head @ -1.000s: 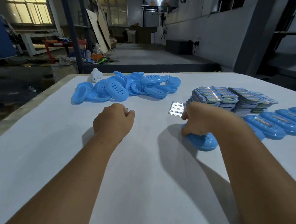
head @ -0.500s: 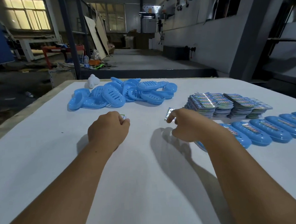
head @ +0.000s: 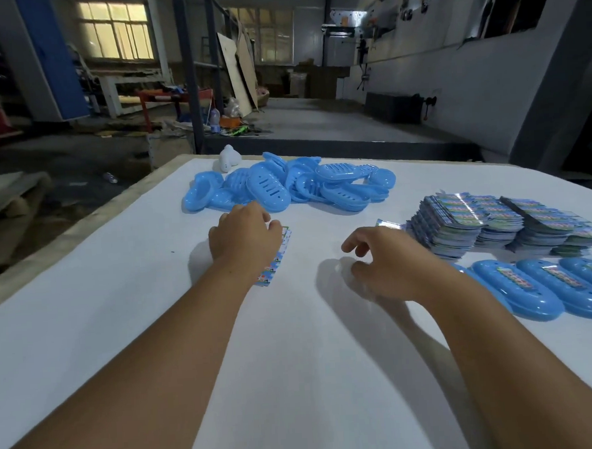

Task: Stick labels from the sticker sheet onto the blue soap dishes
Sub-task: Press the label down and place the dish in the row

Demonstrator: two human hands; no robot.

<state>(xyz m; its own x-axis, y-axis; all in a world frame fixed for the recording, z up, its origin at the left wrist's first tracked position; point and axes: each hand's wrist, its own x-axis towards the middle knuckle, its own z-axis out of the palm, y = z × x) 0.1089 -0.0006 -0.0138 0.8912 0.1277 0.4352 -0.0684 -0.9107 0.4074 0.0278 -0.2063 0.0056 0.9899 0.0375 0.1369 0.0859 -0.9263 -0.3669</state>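
On the white counter (head: 127, 302), the left hand (head: 244, 239) held a colourful sticker sheet (head: 275, 258); the right hand (head: 389, 265) hovered, fingers loosely curled, empty. Labelled blue oval plastic soap dishes (head: 517, 290) lay right, unlabelled ones (head: 285, 187) heaped beyond.

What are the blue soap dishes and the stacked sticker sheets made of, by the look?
Blue soap dishes: likely moulded plastic, glossy; smooth curved shells with slots and bright highlights. Stacked sticker sheets: likely coated or foil-faced paper; thin printed layers with silvery glints. Neither is certain from the look alone.
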